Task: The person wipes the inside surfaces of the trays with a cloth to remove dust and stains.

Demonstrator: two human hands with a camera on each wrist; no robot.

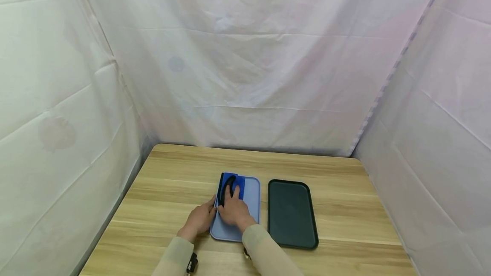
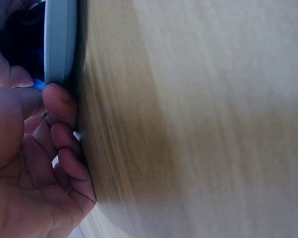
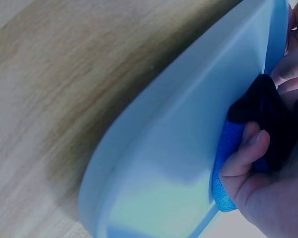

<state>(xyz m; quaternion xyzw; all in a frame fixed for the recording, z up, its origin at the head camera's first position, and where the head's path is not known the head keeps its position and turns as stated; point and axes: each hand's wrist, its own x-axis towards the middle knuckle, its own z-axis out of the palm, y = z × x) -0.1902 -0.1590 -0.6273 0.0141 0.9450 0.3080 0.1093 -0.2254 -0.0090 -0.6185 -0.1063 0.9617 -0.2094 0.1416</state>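
Note:
A light blue tray lies on the table. On its left part sits a blue fuzzy pad with a black curved handle. My right hand grips the pad by the handle; in the right wrist view the thumb bends beside the black part, over the blue fabric. The left hand holds the tray's left rim. In the left wrist view its fingertips are curled against the outside of the tray wall. The right fingers partly hide the handle.
Right of the light blue tray lies a dark green tray, with a narrow gap between them. Wood-grain table surrounds both. White cloth sheets hang behind the table and along both sides.

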